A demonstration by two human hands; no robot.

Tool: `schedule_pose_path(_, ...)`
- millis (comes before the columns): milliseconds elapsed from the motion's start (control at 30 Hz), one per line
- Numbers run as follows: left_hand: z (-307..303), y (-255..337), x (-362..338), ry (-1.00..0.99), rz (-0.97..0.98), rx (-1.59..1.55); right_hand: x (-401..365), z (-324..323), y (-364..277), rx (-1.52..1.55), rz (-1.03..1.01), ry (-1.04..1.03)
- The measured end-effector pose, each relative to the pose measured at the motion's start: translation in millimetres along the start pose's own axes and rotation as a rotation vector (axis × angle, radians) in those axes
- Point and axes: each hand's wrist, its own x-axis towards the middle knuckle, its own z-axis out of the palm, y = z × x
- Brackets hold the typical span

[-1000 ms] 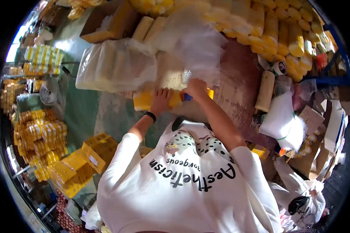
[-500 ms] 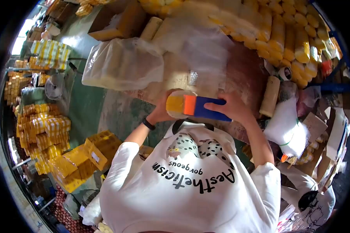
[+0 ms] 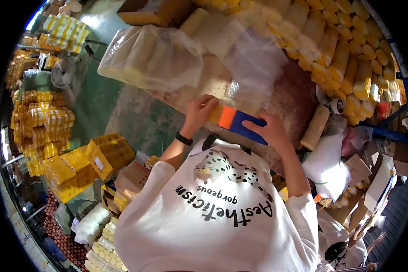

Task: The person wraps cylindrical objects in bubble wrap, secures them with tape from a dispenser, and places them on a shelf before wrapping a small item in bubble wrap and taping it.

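Observation:
My right hand [image 3: 269,128] is wrapped round the dark blue part of a tape dispenser [image 3: 247,128], with the thumb laid along its top. The dispenser has an orange section in the middle and a yellowish tape roll [image 3: 214,115] at its left end. At that end my left hand [image 3: 199,113], with a black band on the wrist, has its fingers pinched together at the tape; the exact grip is partly hidden. Beyond my hands lies a clear plastic bag [image 3: 152,56] with pale cylindrical packs inside, on a reddish-brown worktop [image 3: 290,102].
Yellow-ended packs [image 3: 344,59] are heaped at the far right. A cardboard box [image 3: 156,13] stands at the back. Yellow taped cartons [image 3: 72,170] and a fan [image 3: 62,73] are on the left. A wrapped white bundle [image 3: 326,165] sits right, and another person [image 3: 342,240] is at lower right.
My left hand has shifted from round the tape roll to a pinch at its upper edge. The dispenser now tilts slightly down to the right. The camera view has moved a little.

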Motion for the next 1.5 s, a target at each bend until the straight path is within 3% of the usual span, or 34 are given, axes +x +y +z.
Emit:
schedule_pose_path(133, 2, -1, 2, 0.084, 0.285, 0.079, -2, -3, -4, -0.044, 0.032, -0.016)
schedule_pose_path(233, 5, 16, -5, 0.061, 0.117, 0.063, -3, 2, -8, -0.057, 0.049, -0.028)
schedule_pose_path(333, 23, 10, -6, 0.259, 0.174, 0.165, -2, 3, -8, -0.018, 0.087, -0.052)
schedule_pose_path(533, 28, 14, -9, 0.383, 0.196, 0.408, -17, -4, 14, 0.054, 0.043, -0.026)
schedule_pose_path(633, 19, 8, -8, 0.359, 0.109, 0.372, -28, -19, 36, -0.031, 0.089, 0.006)
schedule_pose_path(700, 23, 13, -7, 0.362, 0.178, 0.353, -33, -11, 50, -0.031, 0.064, 0.086)
schedule_pose_path(800, 41, 22, -7, 0.358, 0.259, 0.407, -21, -17, 33, -0.211, 0.193, -0.039)
schedule_pose_path(933, 61, 23, -5, 0.398, 0.412, 0.49, 20, -32, -4, -0.562, 0.152, -0.205)
schedule_pose_path(967, 63, 23, -6, 0.388, 0.416, 0.484, 30, -32, -14, -0.616, 0.103, -0.22)
schedule_pose_path(1000, 64, 22, -6, 0.381, 0.42, 0.478, 41, -25, -26, -0.537, 0.277, -0.223)
schedule_pose_path(1067, 63, 19, -8, 0.368, 0.406, 0.486, 80, -7, -34, -0.714, 0.407, -0.421)
schedule_pose_path(1133, 59, 18, -7, 0.368, 0.373, 0.505, 71, 6, -47, -1.011, 0.34, -0.448)
schedule_pose_path(1233, 58, 19, -8, 0.429, 0.362, 0.575, 71, 54, 44, -0.73, 0.207, -0.201)
schedule_pose_path(1300, 50, 21, -7, 0.406, 0.352, 0.538, 45, 26, 32, -0.68, 0.157, -0.165)
schedule_pose_path(1367, 40, 19, -8, 0.388, 0.355, 0.517, 34, 12, 68, -0.574, 0.148, -0.063)
schedule_pose_path(1433, 33, 17, -3, 0.359, 0.407, 0.507, 20, -21, 48, -0.632, 0.377, 0.015)
schedule_pose_path(1500, 35, 31, -15, 0.288, 0.395, 0.645, 17, -19, 87, -0.622, 0.431, 0.143)
